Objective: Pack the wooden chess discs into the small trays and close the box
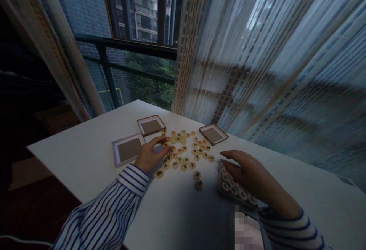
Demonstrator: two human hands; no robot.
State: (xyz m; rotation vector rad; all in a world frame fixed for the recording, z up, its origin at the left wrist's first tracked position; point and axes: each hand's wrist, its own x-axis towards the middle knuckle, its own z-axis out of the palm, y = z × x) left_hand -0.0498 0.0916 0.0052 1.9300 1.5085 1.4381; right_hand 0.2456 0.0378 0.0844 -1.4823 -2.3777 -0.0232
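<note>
Round Chinese chess pieces (184,165) with red or dark characters lie spread over the white table. My left hand (150,154) reaches in at their left side, thumb and forefinger closed about a Chinese chess piece (166,145). Over a box of pieces (242,194) at the right, my right hand (248,172) hovers palm down with its fingers stretched out. It hides part of the box, where pieces sit in rows. Two darker pieces (198,179) lie apart from the rest, left of the box.
Three shallow empty box parts stand on the white table (94,143): a pale tray (114,154), a brown-rimmed one (138,122) behind it, and another (225,135) at the back right. A phone (261,231), partly pixelated, is at the front. String curtains (228,71) hang behind.
</note>
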